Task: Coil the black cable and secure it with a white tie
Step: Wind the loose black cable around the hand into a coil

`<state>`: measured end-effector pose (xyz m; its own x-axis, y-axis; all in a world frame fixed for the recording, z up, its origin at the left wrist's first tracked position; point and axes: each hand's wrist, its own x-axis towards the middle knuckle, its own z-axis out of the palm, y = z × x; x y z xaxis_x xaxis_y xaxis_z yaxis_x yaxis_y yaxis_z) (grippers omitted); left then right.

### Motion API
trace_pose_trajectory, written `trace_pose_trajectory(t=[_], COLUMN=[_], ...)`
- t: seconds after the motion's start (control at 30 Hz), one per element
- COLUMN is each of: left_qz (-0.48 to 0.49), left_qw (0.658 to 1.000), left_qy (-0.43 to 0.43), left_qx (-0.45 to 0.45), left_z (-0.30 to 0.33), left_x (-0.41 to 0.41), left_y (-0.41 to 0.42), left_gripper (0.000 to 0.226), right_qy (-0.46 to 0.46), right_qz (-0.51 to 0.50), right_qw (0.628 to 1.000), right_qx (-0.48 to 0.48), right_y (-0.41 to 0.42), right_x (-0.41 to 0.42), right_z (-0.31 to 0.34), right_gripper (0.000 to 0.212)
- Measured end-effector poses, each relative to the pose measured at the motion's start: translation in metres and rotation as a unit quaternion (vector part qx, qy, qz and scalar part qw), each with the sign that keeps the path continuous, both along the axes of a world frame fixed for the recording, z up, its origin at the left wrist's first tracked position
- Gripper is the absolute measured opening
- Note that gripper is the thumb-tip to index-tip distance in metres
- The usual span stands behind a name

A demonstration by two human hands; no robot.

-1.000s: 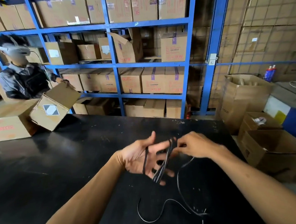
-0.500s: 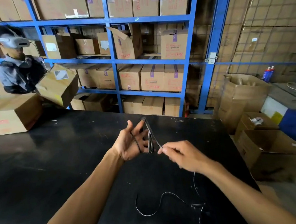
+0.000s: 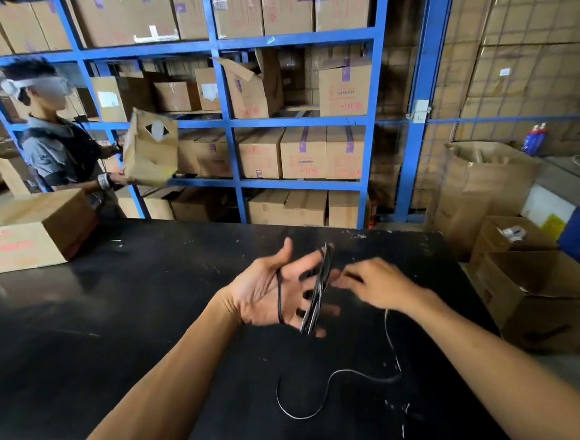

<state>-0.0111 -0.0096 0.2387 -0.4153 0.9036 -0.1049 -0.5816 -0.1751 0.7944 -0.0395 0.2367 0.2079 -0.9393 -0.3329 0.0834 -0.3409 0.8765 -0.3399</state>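
The black cable is looped several times around the spread fingers of my left hand, which is held palm up above the black table. One strand crosses the palm near the wrist. My right hand is just right of the loops and pinches the cable's free length. From there the loose tail drops to the table and curls toward me. Small white ties lie on the table near the front right.
A cardboard box sits on the table's far left. Behind it a person lifts another box by the blue shelving. Open cartons stand on the floor off the table's right edge.
My left hand opened flatter with the loops on its fingers, and my right hand came up close beside them with the strand. The person at the back raised the box higher.
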Motion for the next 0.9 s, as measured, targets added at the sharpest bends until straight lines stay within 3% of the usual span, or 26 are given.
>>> trace_pose_trajectory(t=[0.07,0.13,0.27,0.37,0.57,0.73,0.9], left_qz=[-0.006,0.011,0.11,0.199,0.315,0.249,0.07], left_qw=[0.996,0.99,0.987,0.977,0.942,0.956,0.991], left_qy=[0.033,0.028,-0.038,-0.06,-0.068,-0.059,-0.031], left_qx=[-0.082,-0.141,-0.108,-0.051,0.1,0.144,0.11], left_z=[-0.011,-0.023,-0.039,-0.037,-0.015,0.002,0.005], left_x=[0.003,0.002,-0.009,-0.02,-0.034,-0.028,-0.013], left_y=[0.003,0.006,-0.002,-0.008,-0.008,0.003,0.006], left_gripper=[0.069,0.069,0.065,0.063,0.059,0.054,0.06], right_qy=[0.043,0.076,0.095,0.102,-0.007,-0.166,-0.12], right_qz=[0.022,0.043,0.072,0.087,0.049,0.043,-0.006], right_qw=[0.996,0.991,0.99,0.991,0.957,0.936,0.974], right_qx=[0.069,0.098,0.069,-0.021,-0.285,-0.308,-0.193], right_y=[0.001,-0.001,-0.016,-0.024,-0.038,-0.038,-0.01], right_x=[-0.011,-0.014,0.005,0.026,0.066,0.065,0.03], right_z=[0.03,0.061,0.084,0.056,-0.013,-0.045,-0.023], right_gripper=[0.019,0.026,0.028,0.032,0.025,0.025,0.029])
